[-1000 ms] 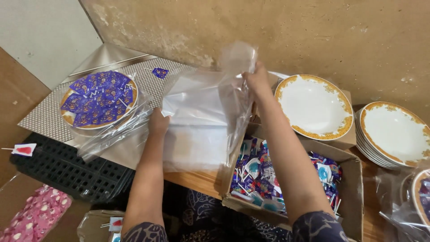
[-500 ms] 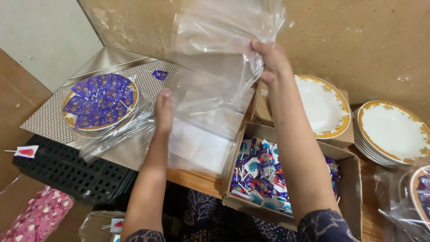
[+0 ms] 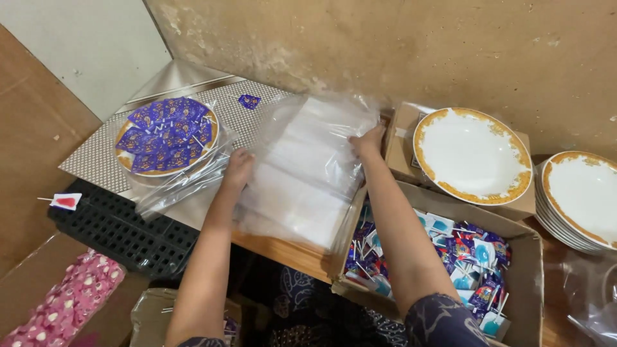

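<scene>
The left hand [image 3: 238, 168] lies on the left edge of a stack of clear plastic bags [image 3: 307, 170]. Its fingers are bent a little and press on the plastic, so its grip is on the stack. The right hand [image 3: 368, 141] lies on the right edge of the same stack, near the top corner. Its fingers curl onto the plastic, and you cannot tell if they pinch a bag or just press down. The stack lies flat on the table [image 3: 96, 154], in the middle, between the two hands.

To the left of the stack sits a plate of purple sweets [image 3: 167, 135] with a gold rim. It lies on more clear plastic. One loose purple sweet [image 3: 249, 100] lies on the table behind it. In front of the table on the left is a black crate [image 3: 122, 228], and a small white and red packet [image 3: 65, 201] rests on its corner. Down in the left corner is a pink bag with white dots [image 3: 61, 305].

To the right of the stack is a white plate with a gold rim [image 3: 472, 154], resting on a cardboard box. Further right is a pile of the same plates [image 3: 581, 196]. Just below the right arm is an open cardboard box of lollipops [image 3: 463, 257] in blue, purple and white wrappers
</scene>
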